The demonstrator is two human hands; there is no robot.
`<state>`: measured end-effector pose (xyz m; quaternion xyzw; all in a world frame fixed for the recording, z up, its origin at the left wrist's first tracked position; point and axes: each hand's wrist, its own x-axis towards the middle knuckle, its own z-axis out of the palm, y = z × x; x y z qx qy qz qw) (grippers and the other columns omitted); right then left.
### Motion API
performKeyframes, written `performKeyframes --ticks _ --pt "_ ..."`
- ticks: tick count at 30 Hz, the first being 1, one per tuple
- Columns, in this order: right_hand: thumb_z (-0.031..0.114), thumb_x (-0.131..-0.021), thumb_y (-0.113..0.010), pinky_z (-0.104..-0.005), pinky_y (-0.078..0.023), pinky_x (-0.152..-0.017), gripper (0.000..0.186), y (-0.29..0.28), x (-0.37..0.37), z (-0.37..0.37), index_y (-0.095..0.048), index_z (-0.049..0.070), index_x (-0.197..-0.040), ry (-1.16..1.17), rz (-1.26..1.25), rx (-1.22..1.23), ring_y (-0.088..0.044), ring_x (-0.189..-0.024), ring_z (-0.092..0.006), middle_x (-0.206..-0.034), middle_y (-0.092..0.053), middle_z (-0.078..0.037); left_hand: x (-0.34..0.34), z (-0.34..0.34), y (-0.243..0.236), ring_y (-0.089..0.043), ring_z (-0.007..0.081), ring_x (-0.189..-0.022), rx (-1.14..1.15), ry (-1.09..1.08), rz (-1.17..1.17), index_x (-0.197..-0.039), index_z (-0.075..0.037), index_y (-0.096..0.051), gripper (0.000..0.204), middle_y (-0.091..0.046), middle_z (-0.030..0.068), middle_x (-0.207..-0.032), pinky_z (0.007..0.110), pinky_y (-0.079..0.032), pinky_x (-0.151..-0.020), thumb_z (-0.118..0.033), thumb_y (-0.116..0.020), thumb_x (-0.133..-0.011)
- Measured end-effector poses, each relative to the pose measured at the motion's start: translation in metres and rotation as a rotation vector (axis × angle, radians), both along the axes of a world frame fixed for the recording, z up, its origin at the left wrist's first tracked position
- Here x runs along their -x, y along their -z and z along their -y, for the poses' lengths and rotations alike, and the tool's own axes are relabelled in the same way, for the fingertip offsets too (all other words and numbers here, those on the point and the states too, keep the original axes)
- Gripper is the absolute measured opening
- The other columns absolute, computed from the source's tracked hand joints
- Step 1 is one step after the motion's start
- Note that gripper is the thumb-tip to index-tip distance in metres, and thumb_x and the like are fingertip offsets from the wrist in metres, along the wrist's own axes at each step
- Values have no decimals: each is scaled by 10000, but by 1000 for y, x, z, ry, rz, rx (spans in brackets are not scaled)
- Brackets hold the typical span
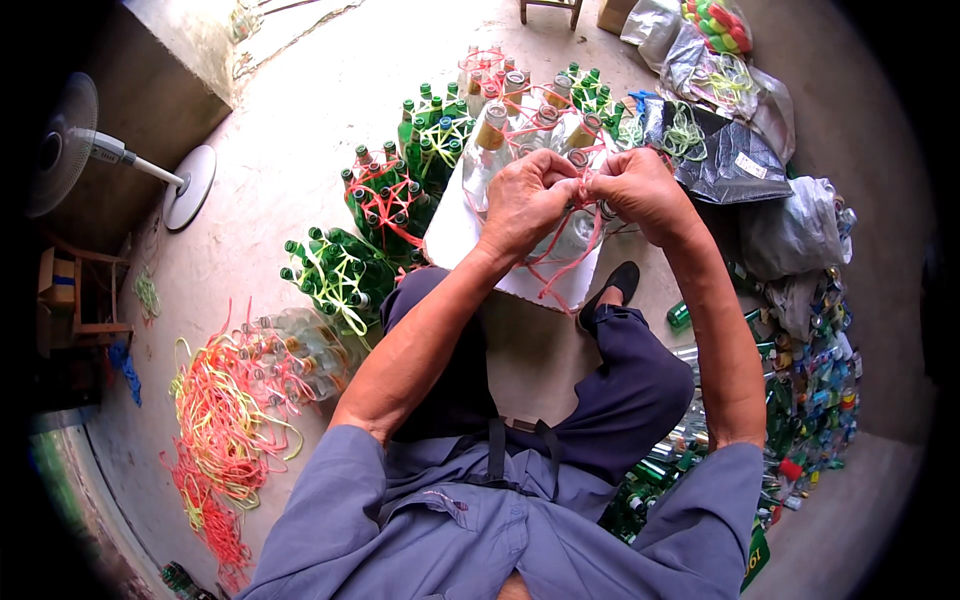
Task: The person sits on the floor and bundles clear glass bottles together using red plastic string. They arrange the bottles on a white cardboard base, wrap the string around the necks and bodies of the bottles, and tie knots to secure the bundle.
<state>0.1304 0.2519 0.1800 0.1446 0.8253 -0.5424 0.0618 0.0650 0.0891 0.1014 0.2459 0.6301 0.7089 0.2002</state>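
Observation:
Both my hands meet over a cluster of clear glass bottles (487, 150) standing on a white board (453, 237) in front of me. Pinkish-red plastic cord (545, 287) runs around and between the bottle necks, its loose ends hanging over the near side. My left hand (530, 200) pinches the cord between thumb and fingers near a bottle mouth. Facing it, my right hand (648, 192) grips the same cord, the fingertips of the two hands almost touching. The fingers partly hide the cord where they meet and the nearest bottles.
Bundles of green bottles (385, 200) tied with cord stand left of the board. A tangle of red and yellow cord (225, 420) lies by clear bottles (305, 350). Loose bottles (810, 370) and plastic bags (790, 235) fill the right side. A fan (188, 188) lies far left.

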Motion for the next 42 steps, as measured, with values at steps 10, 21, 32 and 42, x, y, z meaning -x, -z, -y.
performKeyframes --ticks 10,21,32,42 --pt "125 -827 -772 -307 -517 -624 172 12 -11 4 -735 -34 -774 -32 -140 -173 -611 -655 -93 -694 -685 -65 3 3 3 -673 82 -786 92 -17 -78 -1034 38 -652 123 -742 67 -873 225 -533 -698 -41 -649 -940" --pt "109 -894 -760 -270 -485 -558 166 7 -20 19 -767 -57 -893 14 -134 -449 -597 -621 -57 -686 -696 -57 4 4 4 -693 98 -816 71 -14 -112 -1020 44 -640 116 -748 86 -882 239 -552 -727 -42 -643 -942" --pt "62 -865 -738 -282 -524 -626 125 42 -32 18 -736 -63 -856 133 -444 -150 -653 -701 -91 -786 -734 -96 0 3 0 -701 101 -824 56 -24 -107 -1014 40 -643 110 -755 89 -873 245 -555 -744 -41 -651 -940" --pt "-42 -799 -639 -333 -492 -629 50 39 -68 46 -592 -41 -783 65 -494 -265 -616 -663 -204 -734 -610 -123 0 5 -1 -705 100 -819 61 -27 -100 -1014 21 -646 109 -757 81 -869 250 -555 -749 -62 -667 -947"
